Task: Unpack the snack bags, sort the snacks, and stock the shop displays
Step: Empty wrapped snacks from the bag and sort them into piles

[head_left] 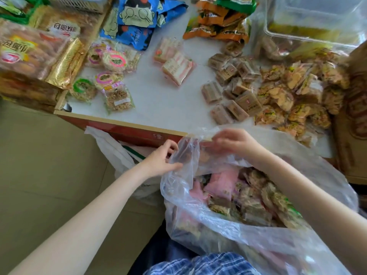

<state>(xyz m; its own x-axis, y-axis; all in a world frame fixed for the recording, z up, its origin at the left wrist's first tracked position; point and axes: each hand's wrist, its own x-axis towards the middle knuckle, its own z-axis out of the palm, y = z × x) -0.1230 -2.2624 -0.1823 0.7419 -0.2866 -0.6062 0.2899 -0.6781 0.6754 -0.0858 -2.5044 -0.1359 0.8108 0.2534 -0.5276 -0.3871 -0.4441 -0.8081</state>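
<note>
My single head-worn wide-angle view looks forward and steeply down from close range: both bare forearms enter from the lower edge, the white-topped table with red front edge (158,108) fills the upper half. I have no second view.

Looks like a small snack shop – white counter (158,100) heaped with sorted wrapped snacks (234,84), blue cartoon packets (137,14), clear display bin (313,18) – stock everywhere.

White table (158,100) bears sorted snack piles: brown packets (232,86), pink packets (174,64).
</note>
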